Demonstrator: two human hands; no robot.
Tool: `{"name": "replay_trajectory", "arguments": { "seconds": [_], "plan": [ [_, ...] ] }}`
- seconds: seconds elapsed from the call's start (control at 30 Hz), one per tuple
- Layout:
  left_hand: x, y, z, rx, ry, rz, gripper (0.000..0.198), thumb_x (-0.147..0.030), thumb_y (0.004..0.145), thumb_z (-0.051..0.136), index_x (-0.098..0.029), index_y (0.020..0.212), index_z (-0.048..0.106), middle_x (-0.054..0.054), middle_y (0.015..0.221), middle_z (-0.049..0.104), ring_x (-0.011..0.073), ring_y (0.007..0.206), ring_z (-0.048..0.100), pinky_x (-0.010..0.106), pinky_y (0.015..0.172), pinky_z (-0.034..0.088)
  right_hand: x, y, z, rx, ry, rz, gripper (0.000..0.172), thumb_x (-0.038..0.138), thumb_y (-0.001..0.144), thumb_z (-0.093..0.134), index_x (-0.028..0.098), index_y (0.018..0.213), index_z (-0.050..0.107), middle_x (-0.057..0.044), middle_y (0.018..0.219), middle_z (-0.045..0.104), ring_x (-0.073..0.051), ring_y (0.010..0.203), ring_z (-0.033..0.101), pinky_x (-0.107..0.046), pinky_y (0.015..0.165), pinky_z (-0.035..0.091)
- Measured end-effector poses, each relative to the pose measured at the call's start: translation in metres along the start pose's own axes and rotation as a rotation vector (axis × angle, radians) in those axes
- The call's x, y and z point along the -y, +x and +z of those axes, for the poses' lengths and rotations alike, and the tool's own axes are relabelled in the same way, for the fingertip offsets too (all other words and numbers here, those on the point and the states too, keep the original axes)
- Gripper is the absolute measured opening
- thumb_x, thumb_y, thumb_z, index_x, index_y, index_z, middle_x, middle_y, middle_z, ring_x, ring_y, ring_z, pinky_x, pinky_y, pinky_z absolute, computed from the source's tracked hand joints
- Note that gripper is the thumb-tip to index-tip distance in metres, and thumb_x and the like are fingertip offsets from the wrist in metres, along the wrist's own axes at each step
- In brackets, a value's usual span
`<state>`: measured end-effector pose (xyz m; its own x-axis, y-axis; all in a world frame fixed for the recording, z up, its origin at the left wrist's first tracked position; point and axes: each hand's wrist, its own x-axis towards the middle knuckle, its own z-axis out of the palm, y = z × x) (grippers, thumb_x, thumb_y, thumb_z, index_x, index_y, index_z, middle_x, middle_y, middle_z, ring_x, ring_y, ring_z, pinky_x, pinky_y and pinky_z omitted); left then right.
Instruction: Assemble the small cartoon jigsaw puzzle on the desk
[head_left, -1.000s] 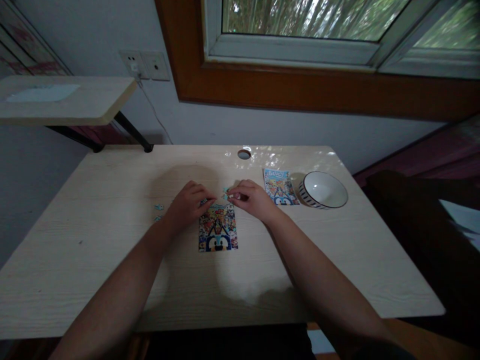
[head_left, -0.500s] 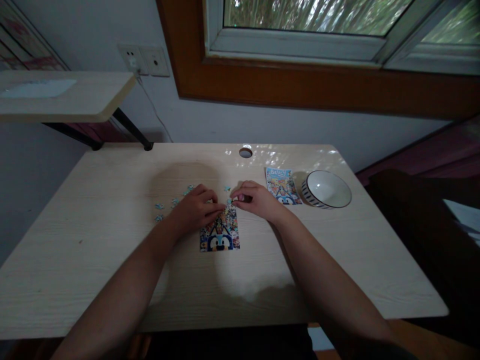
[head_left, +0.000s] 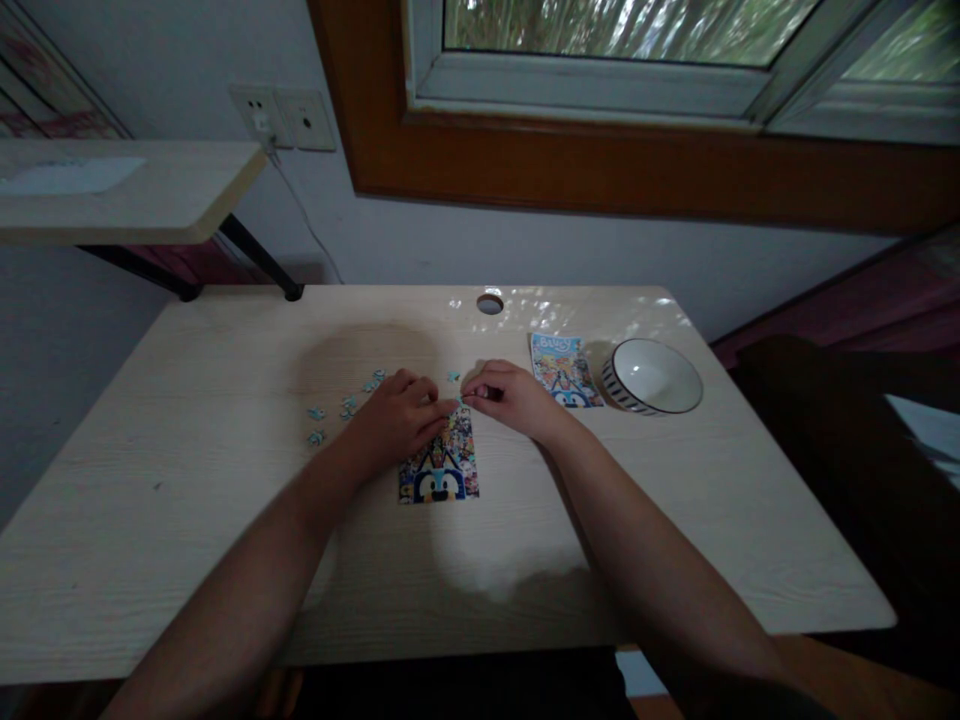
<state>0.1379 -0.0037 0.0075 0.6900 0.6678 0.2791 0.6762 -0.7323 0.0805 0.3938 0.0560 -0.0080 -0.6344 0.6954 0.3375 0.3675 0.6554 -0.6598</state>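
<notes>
A partly assembled jigsaw puzzle (head_left: 439,480) with a blue cartoon dog face lies flat on the table between my hands. My left hand (head_left: 401,412) rests over its upper left part, fingers stretched toward the top edge and covering that corner. At the top right corner, my right hand (head_left: 506,395) pinches a small light-blue puzzle piece (head_left: 461,400), mostly hidden by the fingertips. Another loose piece (head_left: 454,376) lies just beyond the fingertips. Several pale blue pieces (head_left: 316,438) are scattered left of my left hand.
To the right lies a printed picture sheet (head_left: 562,370) with the same dog face, beside a white bowl (head_left: 654,378) with a striped outside. A raised shelf (head_left: 135,210) stands over the table's back left. The tabletop (head_left: 517,560) has a round hole (head_left: 490,304) near the wall.
My left fingertips have shifted slightly right, toward the piece at the puzzle's top edge. The right fingers have closed in a little around it. The view has moved very slightly.
</notes>
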Motion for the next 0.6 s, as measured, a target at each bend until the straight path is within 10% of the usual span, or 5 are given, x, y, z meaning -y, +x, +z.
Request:
{"name": "replay_trajectory", "arguments": {
  "seconds": [0.6],
  "plan": [
    [-0.0012, 0.0011, -0.0019, 0.037, 0.020, -0.011, 0.031, -0.032, 0.106, 0.056, -0.025, 0.132, 0.071, 0.010, 0.113, 0.066, 0.0283, 0.107, 0.050, 0.045, 0.097, 0.047, -0.0003, 0.0012, 0.0054, -0.102, -0.012, 0.027, 0.019, 0.021, 0.101, 0.060, 0.022, 0.112, 0.076, -0.006, 0.097, 0.067, -0.020, 0.092, 0.064, -0.036, 0.085, 0.053]
  ]
}}
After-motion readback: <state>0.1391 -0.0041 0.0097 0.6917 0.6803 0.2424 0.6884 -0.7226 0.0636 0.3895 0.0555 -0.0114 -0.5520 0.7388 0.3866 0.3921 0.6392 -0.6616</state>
